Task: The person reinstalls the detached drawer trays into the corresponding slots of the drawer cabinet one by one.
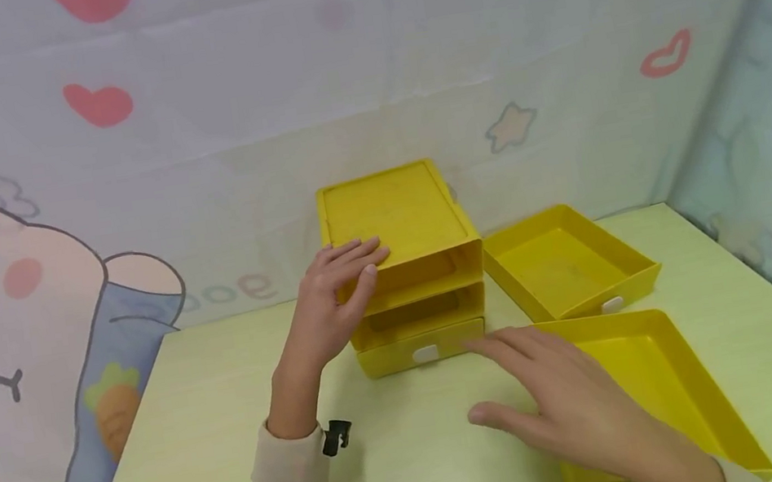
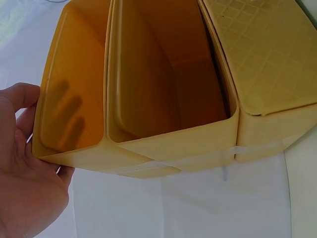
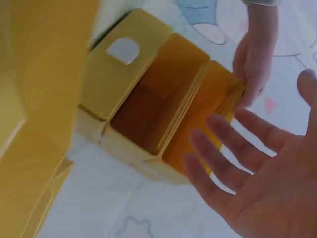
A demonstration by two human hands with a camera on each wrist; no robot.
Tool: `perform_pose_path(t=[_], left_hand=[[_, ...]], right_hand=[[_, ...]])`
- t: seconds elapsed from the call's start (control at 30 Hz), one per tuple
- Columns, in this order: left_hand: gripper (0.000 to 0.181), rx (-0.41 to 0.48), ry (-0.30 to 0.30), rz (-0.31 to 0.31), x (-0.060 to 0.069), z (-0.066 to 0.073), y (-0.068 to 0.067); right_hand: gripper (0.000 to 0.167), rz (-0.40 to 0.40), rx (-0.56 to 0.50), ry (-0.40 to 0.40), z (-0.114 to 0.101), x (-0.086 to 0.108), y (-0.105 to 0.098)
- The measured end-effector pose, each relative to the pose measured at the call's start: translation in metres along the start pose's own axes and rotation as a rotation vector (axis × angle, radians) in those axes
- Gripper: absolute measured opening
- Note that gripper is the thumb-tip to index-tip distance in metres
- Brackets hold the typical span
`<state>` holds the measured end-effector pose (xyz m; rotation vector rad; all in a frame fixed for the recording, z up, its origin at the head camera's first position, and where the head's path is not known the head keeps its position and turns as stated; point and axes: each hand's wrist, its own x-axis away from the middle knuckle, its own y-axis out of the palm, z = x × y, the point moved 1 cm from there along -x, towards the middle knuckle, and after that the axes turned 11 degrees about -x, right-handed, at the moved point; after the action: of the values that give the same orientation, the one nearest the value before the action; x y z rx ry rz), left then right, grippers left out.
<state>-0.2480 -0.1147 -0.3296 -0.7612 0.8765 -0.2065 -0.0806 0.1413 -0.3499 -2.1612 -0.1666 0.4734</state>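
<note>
One yellow drawer lies just right of a yellow cabinet on a pale table; a second drawer lies nearer me. The cabinet stands upright at the back, its upper two slots hollow and its bottom drawer in place, white handle facing me. My left hand rests on the cabinet's front left top edge, fingers extended, thumb apart. My right hand hovers in front of the cabinet, fingers and thumb spread apart, partly hiding the second drawer.
</note>
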Motion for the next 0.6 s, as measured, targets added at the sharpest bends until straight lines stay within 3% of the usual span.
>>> perform_pose_path(t=[0.23,0.4,0.6], left_hand=[[0.031,-0.002,-0.01,-0.012,0.004,0.0,-0.001],[0.031,-0.019,0.024,0.003,0.002,0.0,-0.002],[0.031,-0.02,0.012,-0.025,-0.002,0.0,-0.004]], right_hand=[[0.096,-0.222,0.049,-0.002,0.041,0.041,-0.008],[0.092,-0.278,0.091,0.013,0.07,0.065,-0.011],[0.084,-0.288,0.188,0.025,0.091,0.083,-0.016]])
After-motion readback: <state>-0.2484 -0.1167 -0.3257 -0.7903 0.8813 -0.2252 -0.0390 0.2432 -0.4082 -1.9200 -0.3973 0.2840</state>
